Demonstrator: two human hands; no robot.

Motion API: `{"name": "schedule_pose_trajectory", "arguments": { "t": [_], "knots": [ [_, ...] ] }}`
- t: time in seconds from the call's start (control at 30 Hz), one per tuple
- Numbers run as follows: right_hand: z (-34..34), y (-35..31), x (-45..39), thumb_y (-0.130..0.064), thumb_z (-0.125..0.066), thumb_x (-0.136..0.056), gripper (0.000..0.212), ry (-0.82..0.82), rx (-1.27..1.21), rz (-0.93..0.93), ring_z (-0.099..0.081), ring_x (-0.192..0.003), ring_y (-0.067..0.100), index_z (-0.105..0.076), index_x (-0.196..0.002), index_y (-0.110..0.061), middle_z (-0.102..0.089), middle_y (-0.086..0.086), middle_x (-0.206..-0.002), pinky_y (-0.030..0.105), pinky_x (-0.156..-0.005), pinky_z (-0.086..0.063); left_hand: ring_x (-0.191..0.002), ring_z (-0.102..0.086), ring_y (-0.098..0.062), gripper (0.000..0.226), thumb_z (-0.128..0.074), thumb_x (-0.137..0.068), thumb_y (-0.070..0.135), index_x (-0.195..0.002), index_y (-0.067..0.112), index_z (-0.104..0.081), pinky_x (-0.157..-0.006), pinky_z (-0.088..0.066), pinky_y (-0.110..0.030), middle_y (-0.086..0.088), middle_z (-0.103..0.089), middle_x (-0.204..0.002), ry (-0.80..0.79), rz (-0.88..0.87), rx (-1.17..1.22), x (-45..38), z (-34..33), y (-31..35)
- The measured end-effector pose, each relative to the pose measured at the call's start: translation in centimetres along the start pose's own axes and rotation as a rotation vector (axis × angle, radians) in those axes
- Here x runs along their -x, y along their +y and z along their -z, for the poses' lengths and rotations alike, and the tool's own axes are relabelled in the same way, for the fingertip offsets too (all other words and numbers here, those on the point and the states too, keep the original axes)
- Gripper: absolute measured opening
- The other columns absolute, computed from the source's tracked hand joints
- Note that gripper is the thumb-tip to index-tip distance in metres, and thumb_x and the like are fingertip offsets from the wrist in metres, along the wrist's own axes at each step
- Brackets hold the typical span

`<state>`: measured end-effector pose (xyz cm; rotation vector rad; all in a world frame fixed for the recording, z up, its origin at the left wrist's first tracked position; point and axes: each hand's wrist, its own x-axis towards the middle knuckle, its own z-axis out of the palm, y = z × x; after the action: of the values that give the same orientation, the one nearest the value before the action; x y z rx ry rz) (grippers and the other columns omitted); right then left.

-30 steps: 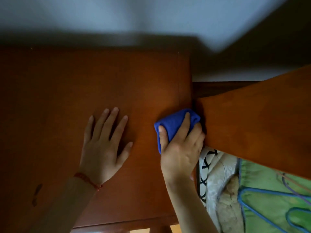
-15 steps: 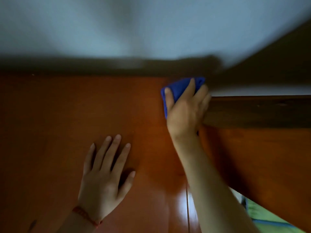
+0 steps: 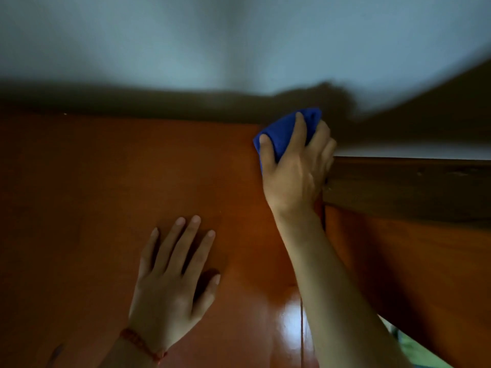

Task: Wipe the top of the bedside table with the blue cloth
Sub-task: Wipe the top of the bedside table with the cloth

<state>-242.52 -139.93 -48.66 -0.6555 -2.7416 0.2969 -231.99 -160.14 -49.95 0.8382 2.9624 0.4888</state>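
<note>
Right hand point(image 3: 295, 173): we see it pressed on the blue cloth point(image 3: 285, 131), thumb at the cloth's left edge, index laid across it, other fingers curled over its right side; palm down, grip closed on the cloth.
Blue cloth: bunched under the right hand at the far right corner of the bedside table top point(image 3: 106, 195), close to the wall point(image 3: 239, 43). Approx. half of it is covered by the hand; we can't tell how it is folded.
Left hand point(image 3: 172, 282): flat on the table top, fingers spread and straight, holding nothing. Well apart from the cloth, nearer to us.
Bracelet point(image 3: 140, 343): red, on the left wrist; forearm cut off by the bottom edge.
Table top: reddish-brown, glossy; bright glare patch near the right forearm. Left and near edges run out of view.
Bed frame point(image 3: 411, 187): dark wood rail w/ a reddish panel below, just right of the right hand; the little-finger side touches or nearly touches it, we can't tell which.
Far edge: deep shadow along the wall hides the rear table edge.
Lower right corner: a green sliver, too small to identify.
</note>
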Motion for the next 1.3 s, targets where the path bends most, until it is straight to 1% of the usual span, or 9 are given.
{"name": "schedule_pose_trajectory", "arguments": {
  "t": [0.17,0.27,0.37,0.43,0.5,0.67,0.87,1.07,1.3],
  "knots": [
    [1.3,0.1,-0.7,-0.043,-0.051,-0.079,0.056,-0.23,-0.21,0.039,-0.037,-0.12,0.029,-0.049,-0.126,-0.013,-0.042,0.013,-0.135,0.039,-0.099,-0.029,-0.134,-0.028,-0.028,0.053,-0.042,-0.088,0.043,-0.133,0.014,-0.041,-0.11,-0.016,-0.051,-0.014,-0.037,-0.141,0.011,0.007,0.009,-0.1,0.0,0.0],
    [1.6,-0.7,0.9,-0.051,-0.046,-0.082,0.049,-0.09,-0.365,-0.076,-0.045,-0.114,0.025,-0.063,-0.11,-0.015,-0.054,0.008,-0.123,0.036,-0.095,-0.031,-0.133,-0.03,-0.03,0.054,-0.043,-0.087,0.042,-0.132,0.013,-0.042,-0.11,-0.017,-0.052,-0.014,-0.037,-0.142,0.012,-0.002,0.008,-0.1,0.1,0.0],
    [0.6,-0.6,-0.2,-0.038,-0.055,-0.082,0.034,0.027,-0.533,-0.086,-0.052,-0.103,0.024,-0.069,-0.096,-0.01,-0.057,0.014,-0.111,0.035,-0.09,-0.044,-0.133,-0.03,-0.03,0.054,-0.043,-0.087,0.042,-0.132,0.012,-0.043,-0.109,-0.018,-0.053,-0.015,-0.038,-0.141,0.026,-0.005,0.007,0.0,0.0,0.1],
    [0.2,0.2,-1.3,-0.033,-0.061,-0.082,0.03,-0.016,-0.507,0.013,-0.051,-0.104,0.024,-0.067,-0.1,-0.01,-0.052,0.018,-0.113,0.026,-0.091,-0.043,-0.133,-0.03,-0.03,0.053,-0.043,-0.087,0.042,-0.131,0.012,-0.043,-0.109,-0.018,-0.053,-0.015,-0.038,-0.141,0.037,-0.009,0.01,0.0,-0.1,0.2],
    [-0.1,0.7,-0.7,-0.037,-0.06,-0.082,0.035,-0.028,-0.407,0.087,-0.052,-0.104,0.028,-0.065,-0.106,-0.012,-0.053,0.018,-0.113,0.028,-0.088,-0.041,-0.132,-0.03,-0.03,0.052,-0.043,-0.088,0.041,-0.131,0.012,-0.043,-0.109,-0.018,-0.053,-0.015,-0.038,-0.141,0.046,-0.01,0.008,0.0,-0.2,0.1],
    [1.1,0.2,5.6,-0.046,-0.054,-0.081,0.037,0.025,-0.301,-0.076,-0.048,-0.108,0.024,-0.065,-0.107,-0.021,-0.059,0.009,-0.116,0.032,-0.088,-0.031,-0.132,-0.031,-0.031,0.052,-0.043,-0.088,0.041,-0.131,0.011,-0.044,-0.109,-0.018,-0.053,-0.016,-0.039,-0.14,0.044,-0.01,0.022,0.1,0.0,0.1],
    [0.4,0.5,2.0,-0.047,-0.051,-0.08,0.04,-0.015,-0.244,0.075,-0.049,-0.104,0.031,-0.064,-0.108,-0.021,-0.059,0.011,-0.114,0.031,-0.083,-0.03,-0.132,-0.031,-0.031,0.053,-0.044,-0.088,0.04,-0.131,0.009,-0.047,-0.109,-0.018,-0.053,-0.017,-0.04,-0.141,0.037,-0.014,0.019,0.1,-0.1,0.0],
    [3.9,2.6,11.8,-0.048,-0.051,-0.081,0.04,-0.16,-0.298,0.116,-0.042,-0.104,0.02,-0.063,-0.11,-0.023,-0.057,0.008,-0.115,0.029,-0.089,-0.029,-0.134,-0.027,-0.031,0.054,-0.041,-0.091,0.04,-0.132,0.005,-0.047,-0.11,-0.015,-0.051,-0.019,-0.038,-0.142,0.025,-0.022,0.021,0.3,0.0,0.0],
    [2.5,1.7,9.0,-0.048,-0.051,-0.082,0.042,-0.046,-0.256,0.133,-0.05,-0.101,0.028,-0.063,-0.111,-0.021,-0.058,0.01,-0.113,0.03,-0.084,-0.029,-0.134,-0.027,-0.032,0.052,-0.041,-0.09,0.039,-0.131,0.007,-0.044,-0.109,-0.016,-0.053,-0.022,-0.038,-0.141,0.06,0.061,0.032,4.4,0.8,1.4]
  ]
}}
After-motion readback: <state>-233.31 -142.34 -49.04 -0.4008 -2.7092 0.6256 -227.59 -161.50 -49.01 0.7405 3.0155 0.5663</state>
